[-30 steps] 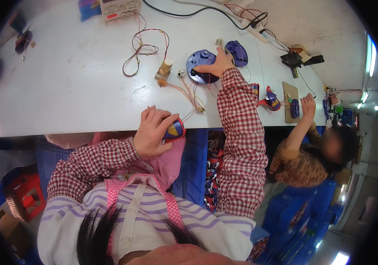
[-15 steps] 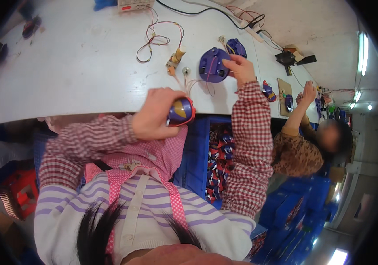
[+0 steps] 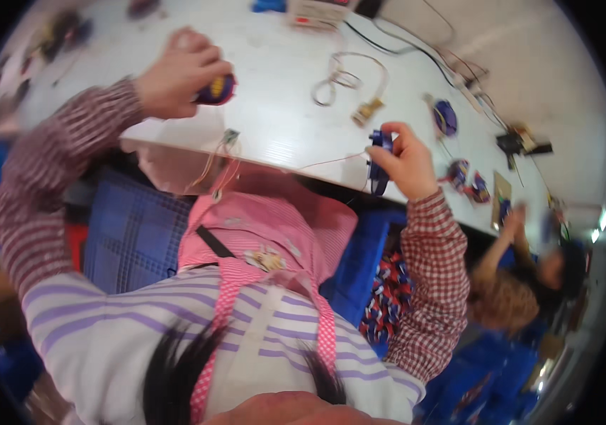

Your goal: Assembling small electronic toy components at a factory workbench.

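Observation:
Over the left part of the white table, my left hand [image 3: 179, 78] is closed around a rounded purple plastic shell [image 3: 216, 90] with a yellow patch and a red rim. My right hand [image 3: 410, 161] pinches a flat purple plastic base [image 3: 379, 164] between thumb and fingers, its edge turned towards me, above the table's front edge. A thin red wire runs left from this base. Between the hands, a small green circuit board [image 3: 230, 137] lies at the table edge, with red and pale wires hanging from it over my pink apron.
Beyond my right hand lies a brass-coloured part [image 3: 368, 111] on a looped cable. Farther right are another purple base [image 3: 445, 117] and two purple-and-red pieces [image 3: 469, 177]. A power supply box [image 3: 317, 13] stands at the back. Below, a blue crate [image 3: 388, 290] holds many pieces. A co-worker [image 3: 512, 290] sits right.
My left hand has moved far left with the shell, away from my right hand. The purple base has turned from flat to edge-on, and the wires now hang over the front edge. The view has shifted.

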The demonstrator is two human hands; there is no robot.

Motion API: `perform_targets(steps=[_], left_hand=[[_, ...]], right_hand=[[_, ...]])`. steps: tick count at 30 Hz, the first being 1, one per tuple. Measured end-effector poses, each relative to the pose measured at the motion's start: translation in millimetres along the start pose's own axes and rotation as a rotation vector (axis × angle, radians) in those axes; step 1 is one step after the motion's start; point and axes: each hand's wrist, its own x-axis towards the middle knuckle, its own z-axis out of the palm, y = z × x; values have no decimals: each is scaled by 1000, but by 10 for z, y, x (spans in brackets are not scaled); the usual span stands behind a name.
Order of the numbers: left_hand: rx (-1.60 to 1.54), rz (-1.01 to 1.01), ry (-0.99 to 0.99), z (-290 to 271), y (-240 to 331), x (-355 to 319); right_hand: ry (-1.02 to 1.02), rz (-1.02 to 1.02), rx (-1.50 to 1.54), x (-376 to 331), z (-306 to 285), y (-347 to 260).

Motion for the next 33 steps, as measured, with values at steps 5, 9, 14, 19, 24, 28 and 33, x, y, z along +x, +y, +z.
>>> perform_targets(steps=[5, 9, 14, 19, 24, 28, 33], left_hand=[[225, 75, -73, 579, -435, -32], [278, 79, -163, 868, -682, 40], [284, 156, -115, 1092, -949, 189], [319, 307, 127, 1312, -1140, 174], [169, 3, -76, 601, -660, 118], [-696, -238, 129, 863, 36, 180], [-804, -421, 64, 1084, 778, 983]], right_hand=[[36, -216, -474, 332, 872, -65], [-16, -162, -565, 613, 1160, -170], [0, -73, -584, 861, 1312, -224], [174, -218, -340, 880, 1335, -47], [442, -305, 26, 406, 675, 261], [557, -64, 205, 446, 485, 686], [333, 60, 247, 920, 514, 738]])
